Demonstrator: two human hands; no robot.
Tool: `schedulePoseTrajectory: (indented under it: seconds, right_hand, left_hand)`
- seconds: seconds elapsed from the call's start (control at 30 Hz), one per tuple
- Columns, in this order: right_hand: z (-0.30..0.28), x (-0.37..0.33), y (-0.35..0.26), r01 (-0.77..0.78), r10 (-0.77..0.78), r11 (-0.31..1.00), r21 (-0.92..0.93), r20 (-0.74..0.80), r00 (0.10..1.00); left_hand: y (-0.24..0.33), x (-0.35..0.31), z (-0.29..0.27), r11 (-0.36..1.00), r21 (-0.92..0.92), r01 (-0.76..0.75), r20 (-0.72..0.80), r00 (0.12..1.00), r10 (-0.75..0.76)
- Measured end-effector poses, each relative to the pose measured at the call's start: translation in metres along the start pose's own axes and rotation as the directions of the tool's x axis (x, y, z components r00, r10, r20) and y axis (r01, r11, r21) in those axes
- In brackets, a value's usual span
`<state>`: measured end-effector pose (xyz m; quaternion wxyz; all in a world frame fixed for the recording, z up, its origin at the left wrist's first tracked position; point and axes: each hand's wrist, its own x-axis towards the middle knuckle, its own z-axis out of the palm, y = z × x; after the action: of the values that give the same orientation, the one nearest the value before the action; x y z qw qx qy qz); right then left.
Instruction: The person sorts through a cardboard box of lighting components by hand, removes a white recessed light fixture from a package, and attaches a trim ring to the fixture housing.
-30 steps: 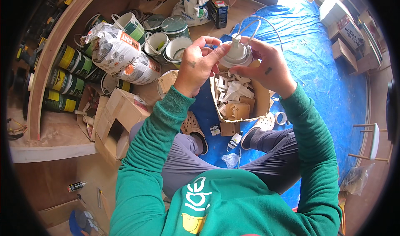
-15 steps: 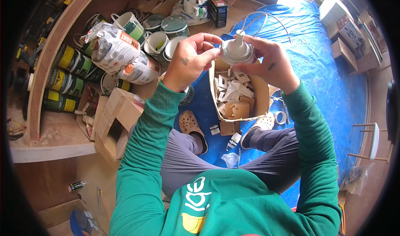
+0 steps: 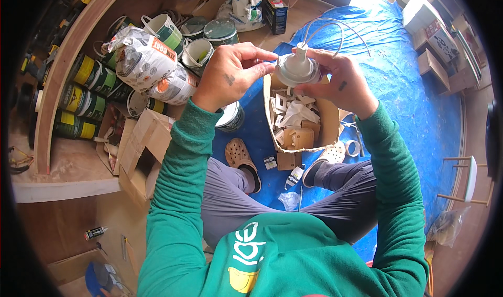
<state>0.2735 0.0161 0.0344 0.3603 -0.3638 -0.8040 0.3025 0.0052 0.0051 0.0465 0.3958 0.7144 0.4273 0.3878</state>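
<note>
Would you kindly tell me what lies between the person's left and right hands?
The head view shows a white round fitting between the left hand and the right hand, which grips it.

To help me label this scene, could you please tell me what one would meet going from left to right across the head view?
Dark tubs with yellow bands, white printed sacks, left hand, white round fitting, right hand, white-topped piece with wooden legs.
</note>
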Motion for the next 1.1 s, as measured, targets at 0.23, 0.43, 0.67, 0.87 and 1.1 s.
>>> schedulePoseTrajectory:
  seconds: [0.23, 0.43, 0.67, 0.87, 1.1]
  right_hand:
    - [-0.001, -0.003, -0.009, -0.068, 0.074, 0.996, -0.055, 0.116, 0.99]
    - [0.005, -0.003, 0.001, 0.054, -0.051, 0.997, -0.049, 0.061, 0.997]
    - [0.001, -0.003, -0.003, -0.056, 0.062, 0.998, -0.039, 0.147, 0.987]
    - [0.005, -0.001, 0.002, -0.007, 0.003, 0.994, 0.112, 0.039, 0.999]
    - [0.007, 0.0, 0.008, 0.026, -0.021, 0.994, 0.102, -0.049, 0.999]
  left_hand:
    - [0.004, -0.003, -0.004, 0.999, 0.009, 0.053, 0.085, 0.995, -0.054]
    - [0.003, -0.004, -0.006, 0.997, 0.044, 0.059, 0.101, 0.993, -0.063]
    - [0.003, -0.004, -0.006, 0.996, 0.026, 0.083, 0.103, 0.991, -0.085]
    - [-0.001, 0.001, -0.002, 0.995, -0.07, 0.076, 0.051, 0.996, -0.072]
    - [-0.004, 0.002, 0.001, 0.991, -0.115, 0.067, 0.022, 0.998, -0.065]
